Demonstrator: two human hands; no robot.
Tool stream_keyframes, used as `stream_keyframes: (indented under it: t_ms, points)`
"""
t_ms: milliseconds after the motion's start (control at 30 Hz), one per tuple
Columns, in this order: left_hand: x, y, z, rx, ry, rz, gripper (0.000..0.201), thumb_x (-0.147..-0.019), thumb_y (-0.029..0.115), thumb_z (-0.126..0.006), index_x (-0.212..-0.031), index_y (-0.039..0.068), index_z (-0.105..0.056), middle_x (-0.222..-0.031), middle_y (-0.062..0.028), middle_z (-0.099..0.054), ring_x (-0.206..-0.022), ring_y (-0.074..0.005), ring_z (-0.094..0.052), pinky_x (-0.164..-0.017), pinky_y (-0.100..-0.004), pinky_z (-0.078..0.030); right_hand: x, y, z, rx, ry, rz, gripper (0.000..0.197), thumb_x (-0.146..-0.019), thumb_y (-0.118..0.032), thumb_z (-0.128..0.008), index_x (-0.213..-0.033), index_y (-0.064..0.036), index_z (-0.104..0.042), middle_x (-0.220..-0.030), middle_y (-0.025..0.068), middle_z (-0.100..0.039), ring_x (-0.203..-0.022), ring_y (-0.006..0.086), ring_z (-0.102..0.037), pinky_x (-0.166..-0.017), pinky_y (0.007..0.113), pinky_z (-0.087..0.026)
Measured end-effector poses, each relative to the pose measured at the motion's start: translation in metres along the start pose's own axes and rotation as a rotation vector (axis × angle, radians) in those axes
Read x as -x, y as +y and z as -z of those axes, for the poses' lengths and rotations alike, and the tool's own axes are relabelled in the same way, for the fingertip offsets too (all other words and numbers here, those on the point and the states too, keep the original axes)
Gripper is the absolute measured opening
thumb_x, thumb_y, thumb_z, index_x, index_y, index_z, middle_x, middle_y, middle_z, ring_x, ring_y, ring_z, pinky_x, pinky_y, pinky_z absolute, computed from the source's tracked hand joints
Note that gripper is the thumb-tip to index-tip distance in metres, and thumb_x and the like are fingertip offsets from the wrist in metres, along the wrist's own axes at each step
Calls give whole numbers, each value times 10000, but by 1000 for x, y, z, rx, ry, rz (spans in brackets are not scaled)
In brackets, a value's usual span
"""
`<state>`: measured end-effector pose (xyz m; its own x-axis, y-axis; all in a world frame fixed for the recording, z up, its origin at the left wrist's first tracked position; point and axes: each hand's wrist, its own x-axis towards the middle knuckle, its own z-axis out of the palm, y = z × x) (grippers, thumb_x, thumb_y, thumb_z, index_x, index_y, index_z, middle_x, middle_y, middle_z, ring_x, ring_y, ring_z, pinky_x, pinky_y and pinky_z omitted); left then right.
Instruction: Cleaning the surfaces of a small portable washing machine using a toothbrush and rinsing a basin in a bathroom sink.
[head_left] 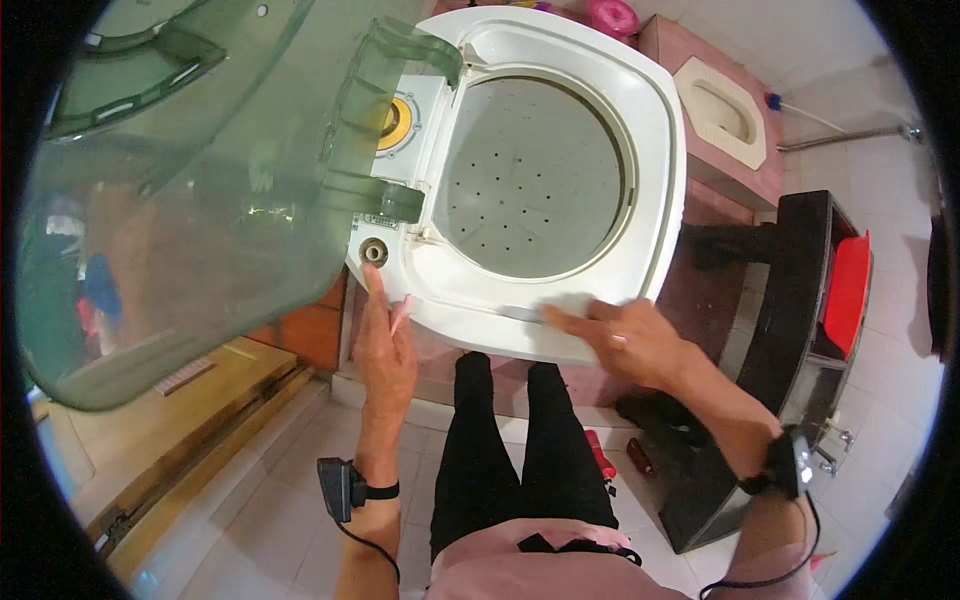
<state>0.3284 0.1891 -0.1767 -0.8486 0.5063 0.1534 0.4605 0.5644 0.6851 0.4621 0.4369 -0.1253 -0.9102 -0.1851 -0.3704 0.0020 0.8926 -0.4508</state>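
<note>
A white top-loading washing machine stands in front of me, its round grey drum dotted with small holes. Its see-through green lid is raised to the left. My left hand is at the machine's near left corner, fingers stretched and index fingertip just below a round inlet fitting. I see nothing held in it. My right hand is over the near rim, index finger pointing left beside a small grey patch. Its other fingers are curled and partly hidden; no held object shows.
A yellow-centred round part sits beside the drum. Right of the machine are a cream squat toilet on a pink step and a black cabinet with a red basin. A red bottle lies on the floor; wooden boards are at left.
</note>
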Motion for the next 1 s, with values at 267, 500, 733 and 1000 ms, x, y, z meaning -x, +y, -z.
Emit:
stream_keyframes:
  t_ms: [267, 500, 733, 1000]
  points:
    - [-1, -3, -2, -61, 3, -20, 539, -829, -31, -428, -1347, -27, -284, -1176, -261, -483, -969, -362, -554, -781, -357, -476, -9, 3, 8, 80, -82, 108, 575, -779, -131, -505, -1334, -149, -355, -730, 143, -594, -534, 252, -595, -446, 386, -475]
    - [-7, 13, -3, 88, -11, 49, 517, -852, -20, -400, -1351, -36, -266, -1232, -258, -454, -1015, -359, -540, -814, -347, -474, -34, -9, 5, 104, 40, 149, 668, -777, -109, -513, -1378, -171, -228, -743, 184, -584, -471, 235, -557, -385, 372, -451]
    - [2, -2, 8, -46, -48, 37, 508, -864, -4, -402, -1348, -49, -256, -1334, -264, -350, -1167, -358, -449, -863, -351, -461, -18, -6, 5, 93, -107, 144, 602, -765, -115, -540, -1330, -73, -334, -785, 176, -579, -513, 233, -590, -417, 362, -474]
    - [-4, 4, -17, 30, -16, 3, 479, -890, 49, -408, -1333, -71, -270, -1337, -265, -345, -1200, -372, -411, -929, -379, -407, -54, -21, 2, 40, 125, 177, 504, -789, -119, -508, -1264, 4, -393, -697, 152, -582, -570, 267, -605, -450, 361, -481]
